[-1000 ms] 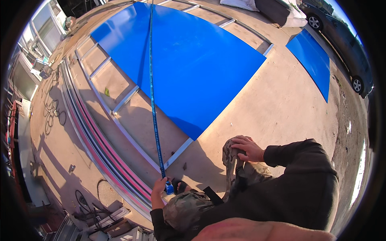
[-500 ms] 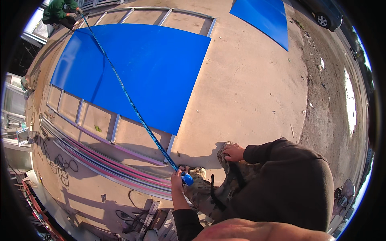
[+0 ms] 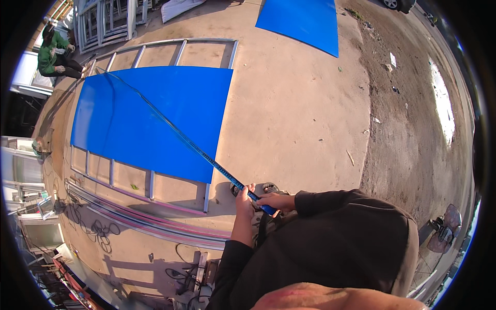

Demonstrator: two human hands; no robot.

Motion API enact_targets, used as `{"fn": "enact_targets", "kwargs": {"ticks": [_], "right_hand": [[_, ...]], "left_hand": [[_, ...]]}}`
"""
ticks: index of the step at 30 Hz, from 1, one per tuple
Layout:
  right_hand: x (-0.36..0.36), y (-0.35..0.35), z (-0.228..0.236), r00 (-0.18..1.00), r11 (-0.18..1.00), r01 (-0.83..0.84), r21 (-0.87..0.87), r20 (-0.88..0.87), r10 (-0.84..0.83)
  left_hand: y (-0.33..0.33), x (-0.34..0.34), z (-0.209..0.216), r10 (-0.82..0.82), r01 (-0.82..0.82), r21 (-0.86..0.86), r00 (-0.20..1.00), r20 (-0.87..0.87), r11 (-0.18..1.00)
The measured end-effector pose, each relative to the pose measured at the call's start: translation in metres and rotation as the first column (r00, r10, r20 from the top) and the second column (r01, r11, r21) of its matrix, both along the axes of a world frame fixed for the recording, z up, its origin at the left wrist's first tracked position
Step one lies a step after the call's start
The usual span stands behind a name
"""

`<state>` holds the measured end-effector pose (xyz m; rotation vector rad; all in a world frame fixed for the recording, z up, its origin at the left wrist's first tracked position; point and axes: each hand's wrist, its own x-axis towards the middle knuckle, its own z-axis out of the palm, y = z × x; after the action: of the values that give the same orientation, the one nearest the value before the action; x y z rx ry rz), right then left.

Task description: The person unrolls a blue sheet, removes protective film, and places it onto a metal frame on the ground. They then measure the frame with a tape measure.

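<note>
Both hands (image 3: 261, 199) — blue tape measure (image 3: 206, 155)

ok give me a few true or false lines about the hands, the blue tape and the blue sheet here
1. Both hands, left hand and right hand, grip the blue tape. True.
2. The tape lies coiled beside the person's feet. False: it stretches out across the big blue sheet.
3. The big blue sheet lies on a metal frame. True.
4. A person in green crouches at the tape's far end. True.
5. Only one blue sheet is in view. False: a second blue sheet lies farther off.
</note>
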<state>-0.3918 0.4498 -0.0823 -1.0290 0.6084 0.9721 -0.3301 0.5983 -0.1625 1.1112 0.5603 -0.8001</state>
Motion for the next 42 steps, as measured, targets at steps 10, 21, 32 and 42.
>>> {"fn": "enact_targets", "kwargs": {"ticks": [10,21,32,42], "right_hand": [[-0.015,-0.158,0.048,0.996,0.858,0.027,-0.514,-0.063,-0.069],[0.035,-0.278,0.100,0.987,0.582,-0.102,-0.807,-0.010,0.159],[0.179,-0.507,0.052,0.965,0.683,-0.163,-0.712,0.028,0.260],[0.322,-0.676,0.046,0.891,0.669,-0.361,-0.650,-0.029,0.453]], "left_hand": [[-0.137,0.251,0.005,0.261,-0.269,-0.084,0.961,-0.091,0.960],[-0.261,0.359,0.010,0.302,-0.303,0.012,0.945,-0.125,0.953],[-0.437,0.395,-0.006,0.161,-0.151,0.076,0.976,-0.148,0.986],[-0.537,0.512,-0.001,0.403,-0.398,0.078,0.914,-0.046,0.914]]}}
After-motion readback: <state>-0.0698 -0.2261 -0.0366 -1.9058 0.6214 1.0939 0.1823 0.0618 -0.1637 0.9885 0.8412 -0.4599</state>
